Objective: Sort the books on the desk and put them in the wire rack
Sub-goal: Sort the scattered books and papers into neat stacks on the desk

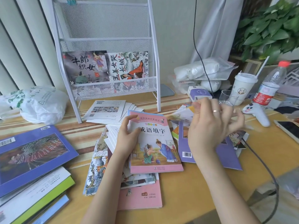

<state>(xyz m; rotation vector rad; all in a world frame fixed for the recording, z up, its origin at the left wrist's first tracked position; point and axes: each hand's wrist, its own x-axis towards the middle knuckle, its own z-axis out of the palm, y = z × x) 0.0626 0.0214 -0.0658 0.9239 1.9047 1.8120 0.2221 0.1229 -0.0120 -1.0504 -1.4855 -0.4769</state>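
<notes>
A white wire rack (106,41) stands at the back of the desk with two picture books (105,67) upright in its lowest tier. My left hand (127,138) grips the left edge of a pink book (153,143) lying on a loose pile of thin books (97,167) in the middle. My right hand (212,126) is raised above a purple book (223,152), blurred, with its fingers pinching a thin illustrated booklet (182,113). A stack of white booklets (108,112) lies in front of the rack. Another stack topped by a purple book (32,154) sits at the left.
A white plastic bag (38,104) lies left of the rack. At the right are a lidded cup with straw (242,88), a clear glass (226,97), a water bottle (268,84), a white controller (257,113), a phone (288,130) and a black cable (265,167). A plant (271,26) stands behind.
</notes>
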